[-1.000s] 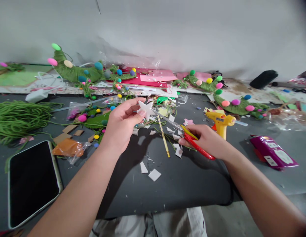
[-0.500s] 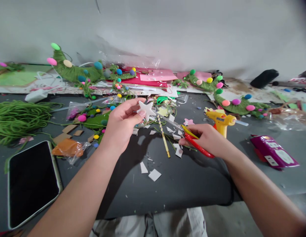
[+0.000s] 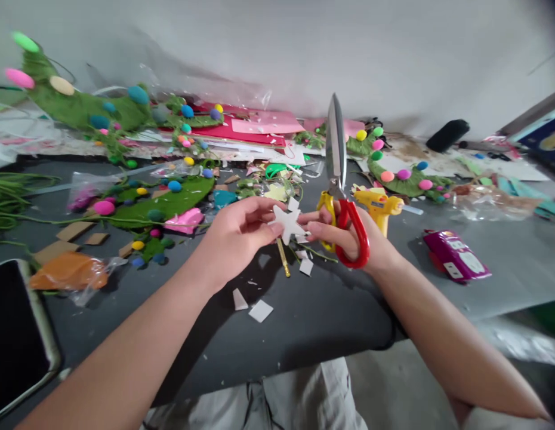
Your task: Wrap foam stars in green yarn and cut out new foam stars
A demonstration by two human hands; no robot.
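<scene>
A white star (image 3: pixel 288 224) is pinched between the thumb and fingers of my left hand (image 3: pixel 241 236). My right hand (image 3: pixel 355 236) holds scissors (image 3: pixel 335 155) with one red and one yellow handle; the blades point upward and look closed. The fingertips of that hand reach to the star's right side, and whether they touch it I cannot tell. Beneath the star a gold pencil (image 3: pixel 283 260) lies on the dark table (image 3: pixel 277 352), partly hidden. White scraps (image 3: pixel 261 310) lie around it.
At the right are a yellow glue gun (image 3: pixel 380 204) and a purple packet (image 3: pixel 456 257). Green yarn (image 3: pixel 13 200), an orange packet (image 3: pixel 71 272) and a phone (image 3: pixel 18 334) lie at the left. Green wrapped shapes with coloured pompoms (image 3: pixel 89 107) stand along the back.
The scissors have swung from pointing at the star to pointing upward. My right hand has come in close to the star. My view has turned to the right.
</scene>
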